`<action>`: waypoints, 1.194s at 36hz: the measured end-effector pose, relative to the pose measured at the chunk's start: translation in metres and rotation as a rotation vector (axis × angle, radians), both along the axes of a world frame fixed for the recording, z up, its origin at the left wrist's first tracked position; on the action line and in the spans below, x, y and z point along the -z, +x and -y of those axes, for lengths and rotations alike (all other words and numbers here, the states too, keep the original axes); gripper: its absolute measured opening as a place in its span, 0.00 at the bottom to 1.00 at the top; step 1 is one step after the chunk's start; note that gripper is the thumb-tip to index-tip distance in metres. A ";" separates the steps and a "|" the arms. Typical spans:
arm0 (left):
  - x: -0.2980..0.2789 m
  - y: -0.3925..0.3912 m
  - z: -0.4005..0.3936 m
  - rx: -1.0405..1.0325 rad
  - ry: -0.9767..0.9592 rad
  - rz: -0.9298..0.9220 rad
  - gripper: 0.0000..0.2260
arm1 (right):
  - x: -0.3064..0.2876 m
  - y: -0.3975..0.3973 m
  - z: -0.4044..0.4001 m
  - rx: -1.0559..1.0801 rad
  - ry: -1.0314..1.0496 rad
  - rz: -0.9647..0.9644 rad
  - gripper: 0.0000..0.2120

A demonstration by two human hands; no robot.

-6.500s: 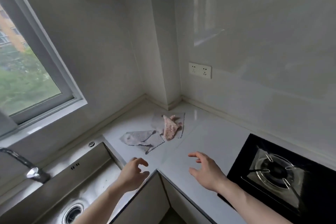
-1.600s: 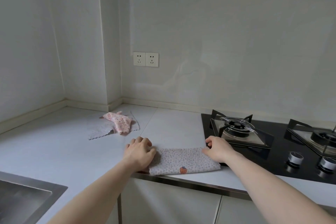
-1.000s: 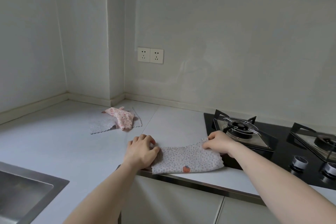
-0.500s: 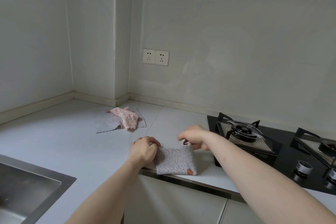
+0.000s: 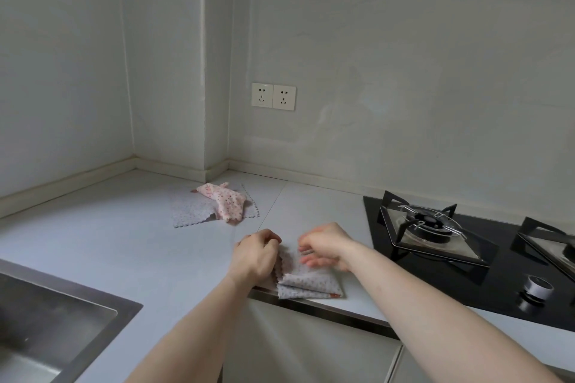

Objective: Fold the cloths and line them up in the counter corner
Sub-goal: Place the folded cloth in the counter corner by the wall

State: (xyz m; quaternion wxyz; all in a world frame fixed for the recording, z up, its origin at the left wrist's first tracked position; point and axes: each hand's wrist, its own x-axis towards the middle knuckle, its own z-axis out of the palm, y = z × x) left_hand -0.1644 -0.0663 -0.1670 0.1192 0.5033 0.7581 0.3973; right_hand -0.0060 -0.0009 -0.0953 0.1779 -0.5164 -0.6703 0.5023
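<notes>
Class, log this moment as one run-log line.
step: folding grey cloth | left hand: grips cloth edge | right hand: on cloth | pink cloth: unfolded near corner

Left hand point(image 5: 256, 253): back turned up, fingers curled under at the knuckles, gripping the left edge of the folded cloth point(image 5: 306, 281); wrist straight, bare forearm running down and to the left out of view. Right hand point(image 5: 326, 246): just right of the left hand, nearly touching it, back up, fingers bent downward with blurred tips on the cloth's top surface; whether they pinch it cannot be told. Bare right forearm extends down to the right.
</notes>
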 end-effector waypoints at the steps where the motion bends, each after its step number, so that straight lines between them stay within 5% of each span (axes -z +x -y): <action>1: 0.000 0.001 0.000 0.000 -0.005 -0.015 0.16 | 0.002 0.005 -0.006 0.027 0.103 0.048 0.09; 5: -0.003 0.005 0.001 0.021 -0.059 -0.088 0.19 | 0.012 0.025 -0.021 0.045 0.409 0.321 0.19; 9: -0.005 0.008 0.001 0.042 -0.129 -0.171 0.23 | 0.025 0.033 -0.024 0.070 0.115 0.221 0.30; 18: -0.005 0.008 0.001 0.074 -0.170 -0.178 0.26 | 0.026 0.030 -0.029 0.006 -0.019 0.251 0.18; 23: -0.003 0.006 -0.002 0.068 -0.143 -0.131 0.23 | 0.024 0.030 -0.031 -0.007 -0.112 0.030 0.07; 29: -0.003 0.004 -0.004 0.026 -0.078 0.006 0.18 | 0.021 0.030 -0.025 -0.043 -0.069 -0.129 0.09; 33: 0.001 -0.001 -0.005 0.012 -0.018 0.124 0.05 | 0.024 0.029 -0.025 -0.040 0.019 -0.142 0.09; 43: 0.008 -0.006 -0.004 0.050 0.192 0.191 0.04 | 0.038 0.028 -0.029 0.037 0.115 -0.248 0.08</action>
